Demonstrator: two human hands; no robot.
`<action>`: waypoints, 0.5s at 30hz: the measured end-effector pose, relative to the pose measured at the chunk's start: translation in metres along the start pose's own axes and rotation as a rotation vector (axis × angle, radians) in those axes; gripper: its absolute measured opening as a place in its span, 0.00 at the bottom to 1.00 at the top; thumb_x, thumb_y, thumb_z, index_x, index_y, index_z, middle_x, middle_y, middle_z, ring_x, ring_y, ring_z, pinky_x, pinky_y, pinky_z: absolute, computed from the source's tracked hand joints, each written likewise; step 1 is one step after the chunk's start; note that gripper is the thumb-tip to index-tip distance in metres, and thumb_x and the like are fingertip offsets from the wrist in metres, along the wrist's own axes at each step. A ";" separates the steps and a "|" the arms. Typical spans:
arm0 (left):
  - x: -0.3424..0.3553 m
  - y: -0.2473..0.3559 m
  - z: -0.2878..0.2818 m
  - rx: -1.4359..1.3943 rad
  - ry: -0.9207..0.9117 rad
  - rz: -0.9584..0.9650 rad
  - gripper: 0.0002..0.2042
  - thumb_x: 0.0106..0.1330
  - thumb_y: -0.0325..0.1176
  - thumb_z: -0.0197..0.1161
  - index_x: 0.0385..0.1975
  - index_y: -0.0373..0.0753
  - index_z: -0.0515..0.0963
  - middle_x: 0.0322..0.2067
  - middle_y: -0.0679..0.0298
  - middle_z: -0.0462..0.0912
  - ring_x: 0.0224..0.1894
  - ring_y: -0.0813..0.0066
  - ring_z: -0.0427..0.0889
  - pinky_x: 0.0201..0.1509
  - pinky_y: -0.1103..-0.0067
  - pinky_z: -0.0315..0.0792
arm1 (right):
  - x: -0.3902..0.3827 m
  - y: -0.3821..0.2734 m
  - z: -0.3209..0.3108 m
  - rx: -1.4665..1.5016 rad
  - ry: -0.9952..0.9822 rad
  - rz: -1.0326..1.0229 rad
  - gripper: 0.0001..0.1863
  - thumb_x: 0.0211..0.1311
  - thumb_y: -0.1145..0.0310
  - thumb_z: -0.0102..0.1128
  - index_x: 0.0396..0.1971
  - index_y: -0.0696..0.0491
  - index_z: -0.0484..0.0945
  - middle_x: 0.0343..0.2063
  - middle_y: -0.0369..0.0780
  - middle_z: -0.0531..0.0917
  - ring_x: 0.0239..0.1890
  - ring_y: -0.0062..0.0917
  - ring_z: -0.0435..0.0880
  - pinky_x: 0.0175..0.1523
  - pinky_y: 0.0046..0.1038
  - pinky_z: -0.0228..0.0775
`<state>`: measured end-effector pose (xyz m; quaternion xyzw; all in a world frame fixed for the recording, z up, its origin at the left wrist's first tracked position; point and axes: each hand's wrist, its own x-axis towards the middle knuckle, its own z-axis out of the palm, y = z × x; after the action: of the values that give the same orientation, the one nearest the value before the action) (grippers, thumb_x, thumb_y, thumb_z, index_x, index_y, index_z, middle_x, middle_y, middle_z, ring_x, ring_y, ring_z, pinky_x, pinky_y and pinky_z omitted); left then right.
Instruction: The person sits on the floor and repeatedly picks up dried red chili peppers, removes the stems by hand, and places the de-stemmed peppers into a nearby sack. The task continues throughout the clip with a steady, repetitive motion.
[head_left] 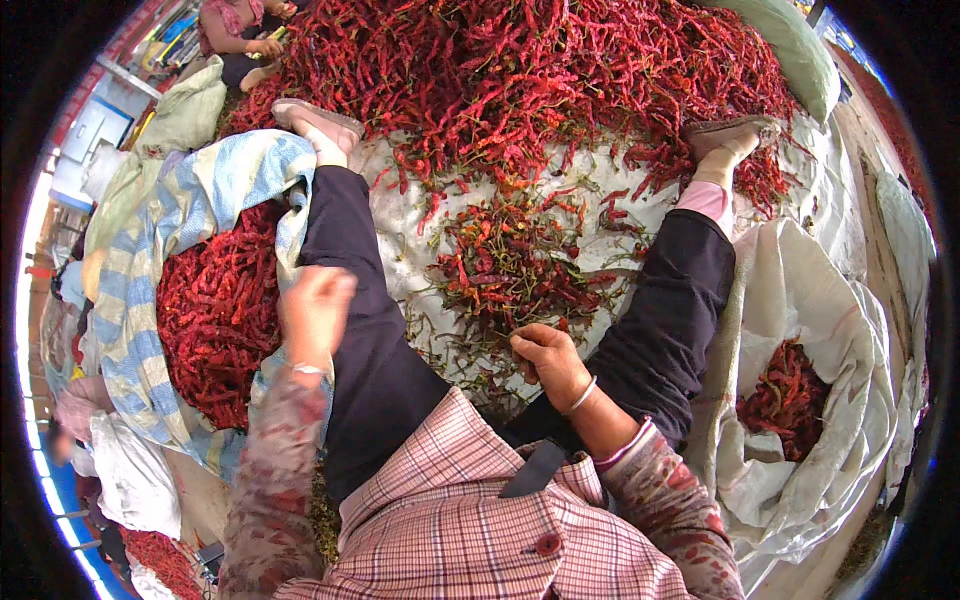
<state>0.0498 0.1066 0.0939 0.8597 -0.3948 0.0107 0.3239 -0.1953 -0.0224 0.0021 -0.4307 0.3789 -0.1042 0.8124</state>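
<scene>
I sit on the ground with my legs spread in dark trousers. My left hand (315, 310) is raised over my left thigh beside a striped sack (205, 190) full of red dried chillies (215, 310); it is blurred, and whether it holds anything is unclear. My right hand (545, 355) rests low between my legs, its fingers curled at the edge of a small heap of chillies and green stems (510, 265) on a white sheet (400, 270). A large pile of red chillies (520, 70) lies beyond my feet.
A white sack (800, 300) at my right holds a few chillies (785, 395). Another person (240, 35) sits at the far left of the big pile. Pale sacks (185, 115) and cloth lie at the left.
</scene>
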 end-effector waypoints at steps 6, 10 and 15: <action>0.022 0.003 0.150 0.131 -0.555 -0.281 0.13 0.45 0.39 0.62 0.18 0.32 0.77 0.17 0.50 0.75 0.23 0.57 0.76 0.29 0.70 0.68 | 0.003 -0.003 -0.005 0.056 0.036 0.044 0.08 0.55 0.70 0.53 0.30 0.59 0.73 0.14 0.32 0.69 0.12 0.14 0.63 0.16 0.17 0.53; 0.014 -0.020 0.176 -0.186 -0.368 -0.260 0.11 0.45 0.36 0.61 0.19 0.32 0.78 0.16 0.53 0.77 0.20 0.63 0.76 0.27 0.72 0.68 | 0.007 -0.008 -0.004 0.018 0.009 0.019 0.08 0.55 0.69 0.53 0.30 0.59 0.73 0.15 0.32 0.70 0.13 0.13 0.63 0.17 0.16 0.53; 0.019 -0.016 0.168 -0.035 -0.498 -0.278 0.10 0.48 0.34 0.63 0.20 0.32 0.77 0.17 0.64 0.77 0.20 0.79 0.73 0.27 0.80 0.67 | 0.012 -0.008 0.000 0.007 0.005 0.020 0.08 0.55 0.69 0.53 0.30 0.59 0.73 0.15 0.32 0.70 0.13 0.13 0.64 0.17 0.16 0.54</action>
<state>0.0342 0.0065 -0.0428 0.8761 -0.3405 -0.2521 0.2300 -0.1857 -0.0332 0.0020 -0.4239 0.3849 -0.0985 0.8139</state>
